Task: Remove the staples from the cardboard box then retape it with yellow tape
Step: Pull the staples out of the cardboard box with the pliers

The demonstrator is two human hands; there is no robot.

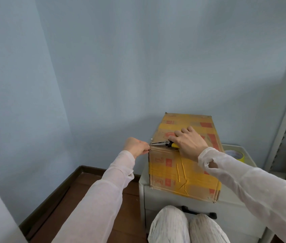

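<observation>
Behind everything, a pale blue wall (138,58) is seen, with a dark wooden floor (89,190) at its foot. A white drawer cabinet (235,213) is set against it, and the cardboard box (177,174) is laid on the cabinet's top, closed and crossed by bands of yellow tape.

Both arms, covered in thin white sleeves, are stretched forward towards the box. The left arm is held nearly straight outside the box's left side, while the right arm is brought in from the right, across the box's near part.

The right hand (187,142) is held palm down over the box's top, its fingers wrapped over the yellow handles of the pliers (163,143). The pliers are pointed left, their narrow jaws brought to the box's upper left edge. The left hand (135,146) is curled tight at that same corner, the cardboard edge being pinched beside the pliers' tips.

A yellow tape roll (238,156) is partly hidden behind the right sleeve, on the cabinet just beside the box.
</observation>
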